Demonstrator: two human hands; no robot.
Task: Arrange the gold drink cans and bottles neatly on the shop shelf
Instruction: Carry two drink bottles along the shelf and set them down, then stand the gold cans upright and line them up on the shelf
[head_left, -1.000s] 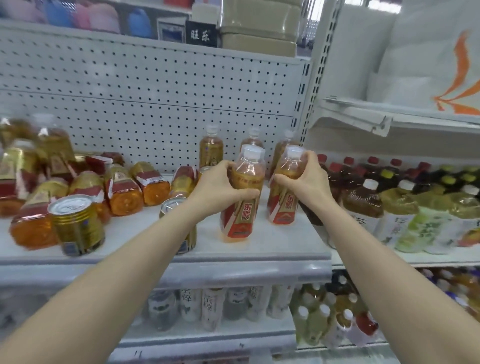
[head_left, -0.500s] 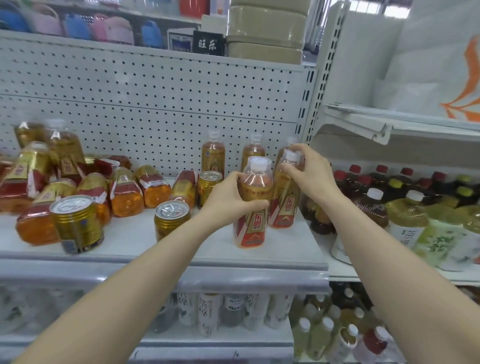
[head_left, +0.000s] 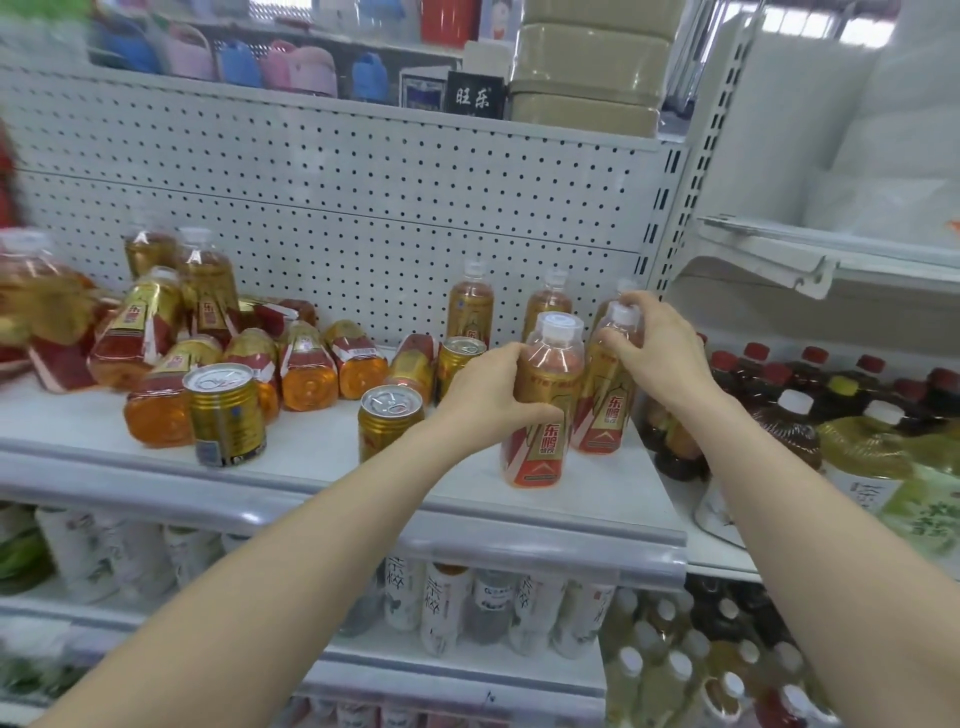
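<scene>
My left hand (head_left: 488, 400) grips a gold bottle (head_left: 543, 415) that stands upright near the front right of the white shelf (head_left: 311, 452). Just behind it and to the right, my right hand (head_left: 654, 348) grips the neck and shoulder of a second upright gold bottle (head_left: 605, 405). Three more gold bottles stand along the pegboard, the leftmost (head_left: 470, 306) plainly visible. Several gold bottles lie toppled (head_left: 306, 369) on the shelf's left half. Three gold cans stand upright: one at front left (head_left: 226, 413), one mid-front (head_left: 389, 421), one further back (head_left: 460, 358).
A pegboard back wall (head_left: 337, 208) closes the shelf behind. The neighbouring shelf to the right holds dark and green tea bottles (head_left: 862, 447). Pale bottles (head_left: 441, 608) fill the shelf below. A shelf upright (head_left: 670, 208) bounds the right end.
Both bottles moved back and right and now stand upright on the shelf, one behind the other. My right hand slid up to its bottle's neck.
</scene>
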